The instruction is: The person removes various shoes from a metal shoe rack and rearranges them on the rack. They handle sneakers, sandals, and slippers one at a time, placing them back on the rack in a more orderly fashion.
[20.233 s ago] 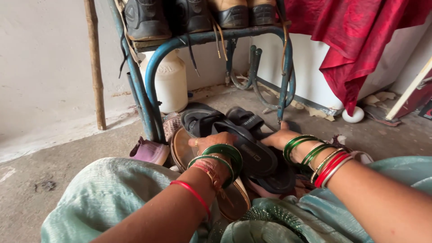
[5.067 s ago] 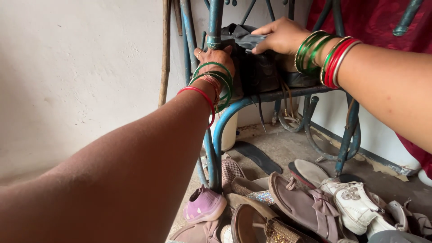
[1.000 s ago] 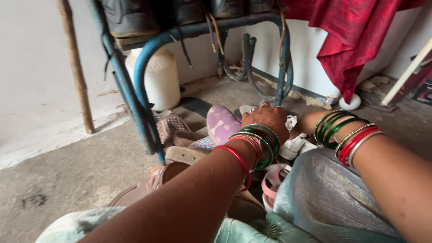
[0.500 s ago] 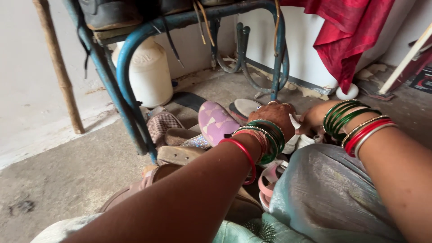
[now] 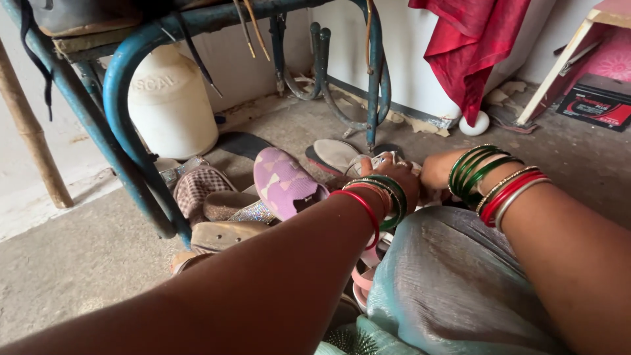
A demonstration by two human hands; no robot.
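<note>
My left hand [image 5: 389,175], with green and red bangles on its wrist, reaches into a heap of footwear on the floor, its fingers curled over a white shoe [image 5: 380,158]. My right hand [image 5: 436,170] lies just to its right, touching the same spot; its fingers are hidden behind my left wrist. A purple child's shoe [image 5: 284,182] lies tilted just left of my left hand. A pale insole [image 5: 334,152] lies beyond the hands. My knee in pale green cloth [image 5: 447,276] fills the foreground.
A blue metal rack [image 5: 123,125] with shoes on its shelf stands at the left, a white plastic jug [image 5: 167,98] under it. A checked shoe [image 5: 196,188], a glitter shoe [image 5: 252,212], a tan sandal [image 5: 222,233] and a pink sandal [image 5: 362,277] lie around. Red cloth [image 5: 468,46] hangs behind.
Both hands have moved lower and closer together onto the white shoe. The camera has tilted down and to the right, so the rack and jug sit higher and further left.
</note>
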